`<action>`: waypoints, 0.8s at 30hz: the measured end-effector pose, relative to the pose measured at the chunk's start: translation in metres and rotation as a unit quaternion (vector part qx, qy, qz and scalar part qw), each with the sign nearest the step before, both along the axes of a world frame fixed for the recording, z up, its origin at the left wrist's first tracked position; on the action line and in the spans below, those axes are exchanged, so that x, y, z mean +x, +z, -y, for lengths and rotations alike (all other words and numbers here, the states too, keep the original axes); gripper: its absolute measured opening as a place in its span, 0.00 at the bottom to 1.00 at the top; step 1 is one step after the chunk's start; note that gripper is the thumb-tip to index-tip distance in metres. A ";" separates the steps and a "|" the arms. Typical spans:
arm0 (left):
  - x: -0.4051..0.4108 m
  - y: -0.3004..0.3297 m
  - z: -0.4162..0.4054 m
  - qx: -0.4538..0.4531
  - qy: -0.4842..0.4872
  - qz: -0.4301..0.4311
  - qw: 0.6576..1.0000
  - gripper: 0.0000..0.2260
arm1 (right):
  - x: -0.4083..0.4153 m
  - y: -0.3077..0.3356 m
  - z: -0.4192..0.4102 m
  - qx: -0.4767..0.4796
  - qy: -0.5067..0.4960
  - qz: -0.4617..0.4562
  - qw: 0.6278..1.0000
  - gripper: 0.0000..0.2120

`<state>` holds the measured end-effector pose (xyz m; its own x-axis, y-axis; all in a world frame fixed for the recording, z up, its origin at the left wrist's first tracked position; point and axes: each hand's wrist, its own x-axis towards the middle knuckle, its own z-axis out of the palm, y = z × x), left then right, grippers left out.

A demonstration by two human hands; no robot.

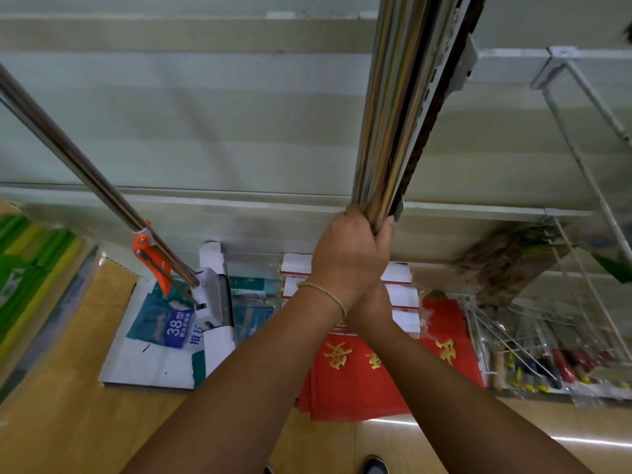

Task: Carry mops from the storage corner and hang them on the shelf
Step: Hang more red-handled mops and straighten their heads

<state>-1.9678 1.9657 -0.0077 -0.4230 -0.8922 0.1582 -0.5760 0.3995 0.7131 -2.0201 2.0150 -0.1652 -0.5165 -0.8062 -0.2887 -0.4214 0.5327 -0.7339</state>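
A bundle of shiny metal mop handles rises straight up in front of me, close to the slotted upright of the shelf. My left hand is wrapped around the bundle's lower end. My right hand sits just below and behind the left one, mostly hidden, and seems to grip the same bundle. Another mop hangs slanted at the left, its orange lever and white squeeze head in a printed sleeve near the floor.
Pale shelf back panels fill the view ahead. Wire baskets with small tools stand at the right. Red packets with gold characters, white boxes and a cardboard sheet lie below. Green and yellow packs lean at the left.
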 end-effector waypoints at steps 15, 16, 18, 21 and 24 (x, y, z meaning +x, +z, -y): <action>0.029 0.037 -0.012 0.225 -0.079 0.071 0.969 0.21 | -0.003 0.086 -0.010 0.047 0.046 -0.029 0.997 0.21; 0.034 0.042 -0.015 0.231 -0.087 0.066 0.967 0.20 | -0.002 0.094 -0.012 0.047 0.045 -0.031 0.997 0.20; 0.044 0.052 -0.021 0.238 -0.096 0.054 0.965 0.19 | 0.001 0.108 -0.018 0.031 0.046 -0.031 0.998 0.20; 0.062 0.064 -0.027 0.248 -0.108 0.052 0.961 0.19 | 0.007 0.129 -0.029 0.010 0.035 -0.028 0.999 0.24; 0.082 0.073 -0.025 0.243 -0.104 0.080 0.961 0.21 | 0.014 0.154 -0.041 0.013 0.031 -0.049 0.998 0.27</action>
<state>-1.8860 1.9902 0.0653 -0.5852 -0.7372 -0.3379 -0.6367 0.1596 0.7544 -2.0063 2.0558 -0.0111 -0.4919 -0.8308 -0.2604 -0.5229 0.5210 -0.6746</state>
